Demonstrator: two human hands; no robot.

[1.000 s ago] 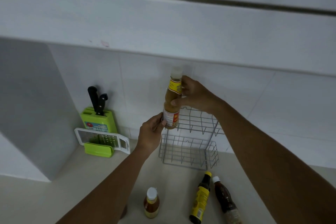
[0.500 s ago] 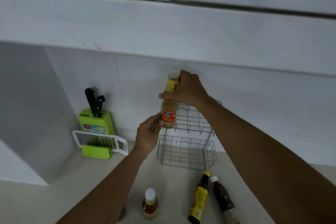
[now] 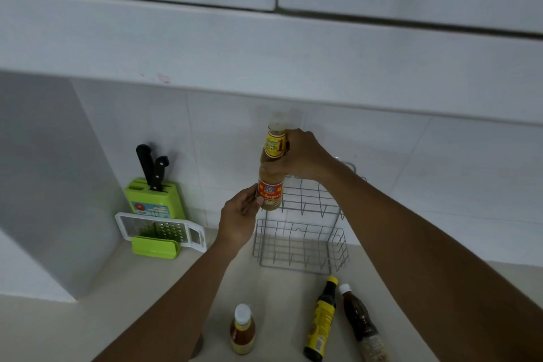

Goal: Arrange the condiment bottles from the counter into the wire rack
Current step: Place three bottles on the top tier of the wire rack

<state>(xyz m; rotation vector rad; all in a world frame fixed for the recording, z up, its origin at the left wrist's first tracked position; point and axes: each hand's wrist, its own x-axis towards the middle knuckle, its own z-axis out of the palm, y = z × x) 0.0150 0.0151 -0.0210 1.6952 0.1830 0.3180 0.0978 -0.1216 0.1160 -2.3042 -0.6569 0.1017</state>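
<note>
A tall sauce bottle (image 3: 271,182) with a white cap and a red and yellow label is held upright in the air at the left front corner of the two-tier grey wire rack (image 3: 302,247). My right hand (image 3: 299,156) grips its neck and shoulder from the right. My left hand (image 3: 239,214) pinches its lower label from the left. On the counter in front of the rack stand a small orange sauce bottle (image 3: 242,330), a dark bottle with a yellow label (image 3: 321,320) and a brown bottle with a white cap (image 3: 360,323).
A green knife block (image 3: 152,200) with two black-handled knives stands at the back left, with a white grater (image 3: 160,231) in a green stand in front of it. White wall cabinets (image 3: 264,38) hang overhead. A grey panel (image 3: 44,170) closes off the left side.
The bottle has turned in my hands so its red label faces me. The view has tilted slightly; both hands stay on the bottle by the rack.
</note>
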